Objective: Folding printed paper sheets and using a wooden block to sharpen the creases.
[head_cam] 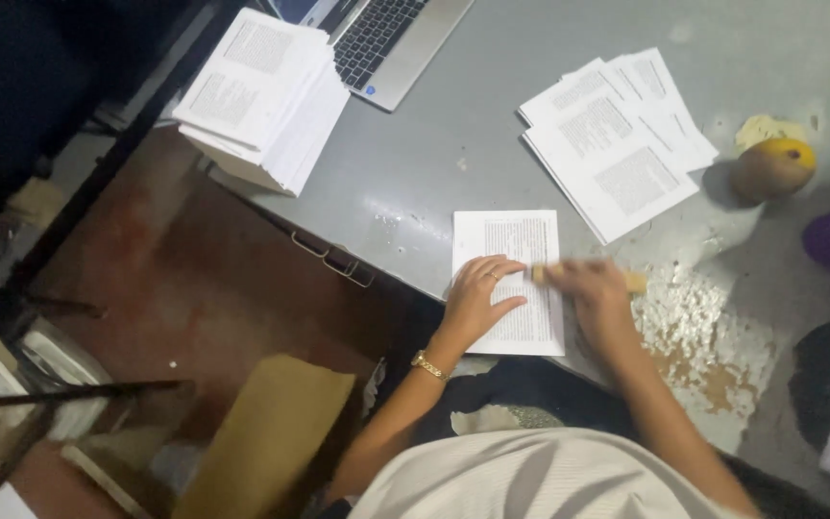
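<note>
Left hand (477,298) lies flat, fingers spread, pinning a folded printed sheet (511,279) at the near edge of the grey surface (434,163). Right hand (596,293), blurred, has its grip pinched on a small wooden block (634,282) over the sheet's fold. Creased sheets (617,144) lie fanned beyond; a thick stack (261,96) waits by the laptop (386,38).

The single head-worn camera looks steeply down, from fairly near, onto the grey table (434,163) edge (floor at left).
</note>
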